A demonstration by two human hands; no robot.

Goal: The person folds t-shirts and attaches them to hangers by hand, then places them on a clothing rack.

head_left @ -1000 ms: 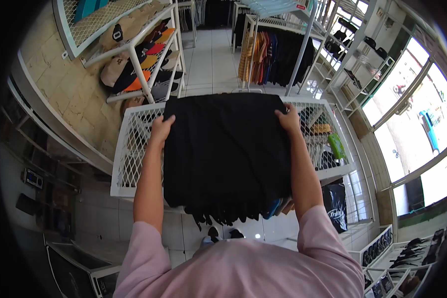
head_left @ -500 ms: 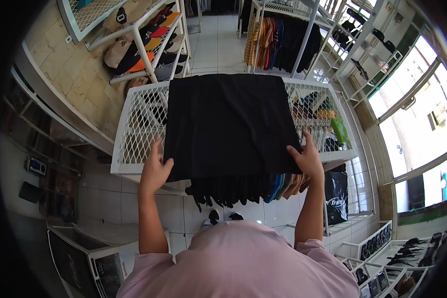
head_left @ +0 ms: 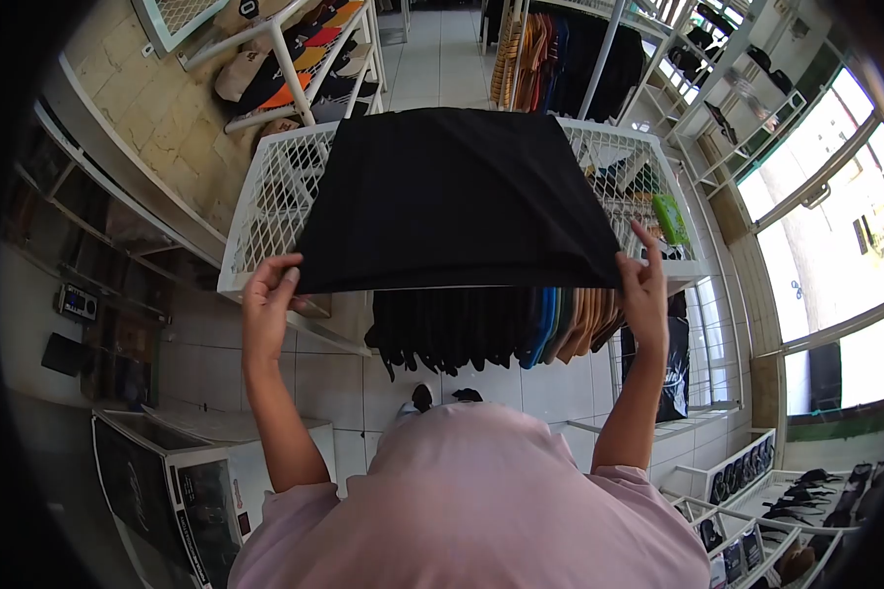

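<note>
A black cloth (head_left: 462,201) lies over the white mesh top of a rack (head_left: 280,201), its near edge pulled wide and straight. At its near left corner, my left hand (head_left: 273,285) pinches the fabric between thumb and fingers. My right hand (head_left: 643,280) grips the near right corner, with the index finger stretched up. Below the near edge hang several garments (head_left: 452,329), mostly black, with blue and brown ones at the right. A green packet (head_left: 670,218) rests on the mesh to the right of the cloth.
Caps fill a white shelf (head_left: 300,83) at the back left. More clothes (head_left: 540,64) hang on a rack behind. A black bag (head_left: 675,378) is low at the right, near shelves of small goods (head_left: 742,481). A white cabinet (head_left: 216,491) stands at lower left.
Both hands have closed on the cloth's near corners and moved outward. The near edge is now stretched wider and straighter, and more of the hanging garments shows beneath it.
</note>
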